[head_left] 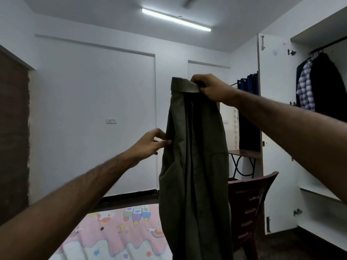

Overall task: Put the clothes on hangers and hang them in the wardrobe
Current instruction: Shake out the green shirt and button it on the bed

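An olive-green shirt (195, 166) hangs full length in front of me, held up in the air. My right hand (210, 89) is closed on its collar at the top. My left hand (152, 142) pinches the shirt's left edge at mid height. No hanger shows in the shirt or in either hand. The open wardrobe (281, 109) stands at the right, with a rail (330, 45) high up. On that rail hang a checked shirt (306, 87) and a dark garment (326, 87).
A bed with a pink cartoon-print sheet (116, 233) lies below the shirt. A dark red plastic chair (251, 205) stands between bed and wardrobe. Behind it are a small folding table (244, 153) and blue curtains (247, 85). A brown door (13, 128) is at the left.
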`<state>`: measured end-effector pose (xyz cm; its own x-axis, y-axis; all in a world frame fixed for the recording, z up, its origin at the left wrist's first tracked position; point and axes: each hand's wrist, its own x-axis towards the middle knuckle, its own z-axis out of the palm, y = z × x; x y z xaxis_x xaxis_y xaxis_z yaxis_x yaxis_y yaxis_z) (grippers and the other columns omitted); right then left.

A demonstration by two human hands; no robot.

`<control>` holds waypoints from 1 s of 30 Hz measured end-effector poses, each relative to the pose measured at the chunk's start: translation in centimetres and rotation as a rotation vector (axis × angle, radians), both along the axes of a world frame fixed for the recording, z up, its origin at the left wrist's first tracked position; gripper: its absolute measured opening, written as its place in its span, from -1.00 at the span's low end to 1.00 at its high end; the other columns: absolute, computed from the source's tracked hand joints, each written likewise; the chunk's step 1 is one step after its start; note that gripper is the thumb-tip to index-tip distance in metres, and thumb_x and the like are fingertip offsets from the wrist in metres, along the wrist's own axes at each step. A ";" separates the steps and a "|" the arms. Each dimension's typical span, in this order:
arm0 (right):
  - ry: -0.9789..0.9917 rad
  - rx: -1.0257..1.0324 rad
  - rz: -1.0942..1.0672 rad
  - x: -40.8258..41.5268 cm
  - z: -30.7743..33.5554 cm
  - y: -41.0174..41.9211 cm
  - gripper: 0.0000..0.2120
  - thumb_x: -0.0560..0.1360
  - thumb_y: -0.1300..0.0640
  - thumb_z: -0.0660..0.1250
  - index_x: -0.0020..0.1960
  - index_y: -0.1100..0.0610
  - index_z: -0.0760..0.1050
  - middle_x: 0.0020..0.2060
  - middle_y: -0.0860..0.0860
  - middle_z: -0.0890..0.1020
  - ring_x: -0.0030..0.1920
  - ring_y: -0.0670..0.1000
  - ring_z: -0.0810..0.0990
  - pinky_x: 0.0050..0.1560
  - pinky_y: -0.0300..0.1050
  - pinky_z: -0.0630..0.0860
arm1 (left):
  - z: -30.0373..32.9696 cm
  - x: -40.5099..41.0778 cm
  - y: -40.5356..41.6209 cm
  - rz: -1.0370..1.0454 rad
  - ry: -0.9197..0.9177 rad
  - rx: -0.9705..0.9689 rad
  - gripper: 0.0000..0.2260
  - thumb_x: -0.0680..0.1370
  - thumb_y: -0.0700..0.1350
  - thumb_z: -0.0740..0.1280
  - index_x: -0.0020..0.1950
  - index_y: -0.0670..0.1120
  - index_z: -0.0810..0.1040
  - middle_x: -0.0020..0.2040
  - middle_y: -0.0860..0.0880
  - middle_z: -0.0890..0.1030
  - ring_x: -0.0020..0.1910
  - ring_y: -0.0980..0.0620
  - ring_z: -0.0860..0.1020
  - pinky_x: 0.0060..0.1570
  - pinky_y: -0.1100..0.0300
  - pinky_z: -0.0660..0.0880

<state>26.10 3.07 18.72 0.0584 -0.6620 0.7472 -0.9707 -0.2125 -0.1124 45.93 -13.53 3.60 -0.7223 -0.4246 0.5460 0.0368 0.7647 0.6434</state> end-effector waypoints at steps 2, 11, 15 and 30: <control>-0.044 -0.024 0.063 0.3 0.6 0.4 -0.69 0.56 0.41 0.16 -0.06 0.05 0.52 -0.14 -0.03 0.58 -0.10 -0.08 0.56 -0.10 -0.23 0.48 | 0.2 0.3 0.7 -0.110 -0.011 0.066 -0.61 0.52 0.08 0.44 0.27 -0.04 0.49 0.20 0.03 0.59 0.16 0.01 0.61 0.05 0.06 0.62; -0.011 -0.104 -0.080 -1.9 1.4 2.2 -0.68 0.51 0.48 0.17 -0.02 0.12 0.55 -0.12 0.00 0.60 -0.05 0.02 0.58 0.00 0.00 0.49 | -1.7 0.8 2.2 0.033 0.412 -0.272 -0.63 0.59 -0.27 0.36 0.13 0.08 0.23 0.01 0.02 0.62 -0.08 0.14 0.65 -0.07 0.27 0.54; 0.064 -0.049 -0.273 -3.4 0.8 3.6 -0.70 0.55 0.46 0.14 0.13 0.24 0.56 0.02 0.12 0.61 0.10 0.14 0.58 0.17 0.14 0.50 | -0.9 2.7 -0.2 0.030 0.393 -0.326 -0.76 0.60 -0.36 0.25 0.03 -0.01 0.41 -0.10 -0.06 0.61 -0.08 -0.04 0.61 0.02 0.07 0.51; 0.043 -0.224 -0.339 3.4 8.1 0.2 -0.71 0.54 0.33 0.22 0.14 0.13 0.61 0.11 0.16 0.66 0.12 0.16 0.60 0.06 -0.11 0.50 | 12.0 13.3 -2.1 0.611 0.211 -0.533 -0.82 0.63 -0.07 0.28 0.06 -0.13 0.63 0.05 -0.05 0.46 0.11 -0.07 0.52 0.16 0.15 0.39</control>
